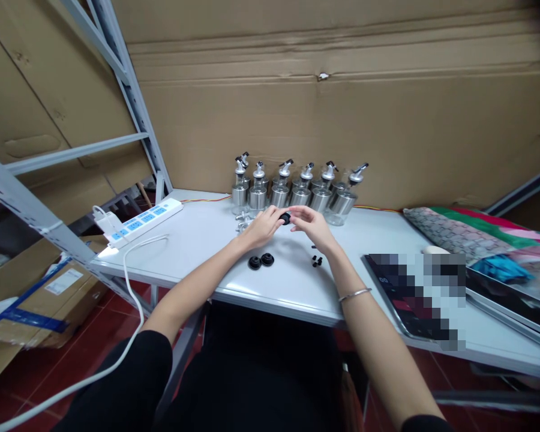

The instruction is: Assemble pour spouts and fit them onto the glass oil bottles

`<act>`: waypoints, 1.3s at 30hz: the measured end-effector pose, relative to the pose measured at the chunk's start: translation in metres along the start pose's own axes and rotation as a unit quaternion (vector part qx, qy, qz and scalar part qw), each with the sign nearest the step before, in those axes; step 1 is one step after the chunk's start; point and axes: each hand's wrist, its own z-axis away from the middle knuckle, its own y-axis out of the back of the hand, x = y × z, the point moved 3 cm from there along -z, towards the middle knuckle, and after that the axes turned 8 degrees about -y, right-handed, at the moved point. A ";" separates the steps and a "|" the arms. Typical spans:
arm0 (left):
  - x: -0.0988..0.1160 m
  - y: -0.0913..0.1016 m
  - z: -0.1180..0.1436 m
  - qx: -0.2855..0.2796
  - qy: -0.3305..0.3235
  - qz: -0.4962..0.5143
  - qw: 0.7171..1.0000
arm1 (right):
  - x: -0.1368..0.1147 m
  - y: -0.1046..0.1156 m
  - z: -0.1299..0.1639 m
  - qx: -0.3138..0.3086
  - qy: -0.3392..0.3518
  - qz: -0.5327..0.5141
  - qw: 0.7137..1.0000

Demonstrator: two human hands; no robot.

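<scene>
Both hands, left hand [264, 225] and right hand [312, 223], pinch one small black cap [286, 218] together above the counter [216, 240]; seemingly light, rigid, best gripped at its rim.

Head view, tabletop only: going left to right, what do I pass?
White power strip → two black round caps → left hand → small black part pinched between both hands → right hand → patterned fabric at the far right.
</scene>
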 end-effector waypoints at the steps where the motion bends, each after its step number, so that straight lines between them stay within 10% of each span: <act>1: 0.000 0.000 0.000 0.001 0.002 -0.001 1.000 | 0.000 -0.001 0.001 -0.008 -0.002 -0.004 1.000; 39: 0.002 0.011 -0.001 0.020 0.097 0.032 0.995 | -0.010 -0.011 0.009 -0.059 -0.001 -0.003 0.998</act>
